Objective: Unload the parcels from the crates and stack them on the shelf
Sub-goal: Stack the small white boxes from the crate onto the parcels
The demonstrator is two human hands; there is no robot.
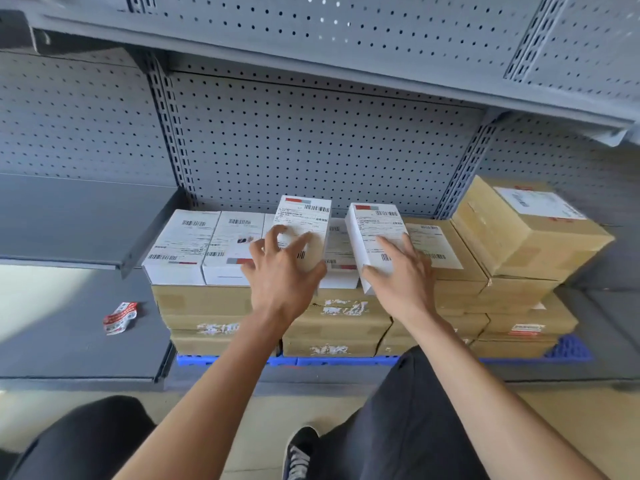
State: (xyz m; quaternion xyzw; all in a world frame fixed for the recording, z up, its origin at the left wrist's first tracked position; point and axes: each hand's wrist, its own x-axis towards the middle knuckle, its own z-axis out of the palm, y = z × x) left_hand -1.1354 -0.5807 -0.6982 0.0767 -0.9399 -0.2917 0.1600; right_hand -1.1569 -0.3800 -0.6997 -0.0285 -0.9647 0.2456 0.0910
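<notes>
Nearest: dark-trousered knees [408, 420] and black sneaker [299, 452]. Left hand [282, 271] grips a white labelled parcel [306, 220] atop the white row. Right hand [403, 271] lies with straight fingers on a second, tilted white parcel [372, 233], just right. Both sit on brown cartons [332, 327] on the grey shelf [79, 344].

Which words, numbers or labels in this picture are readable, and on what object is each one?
No text reads clearly.
White box in the left hand: label with barcodes, print blurred.
White box under the right hand: label with barcodes, print blurred.
White boxes on the stack: labels too small.
Brown cartons: labels blurred.
Red and white wrapper: print unreadable.
</notes>
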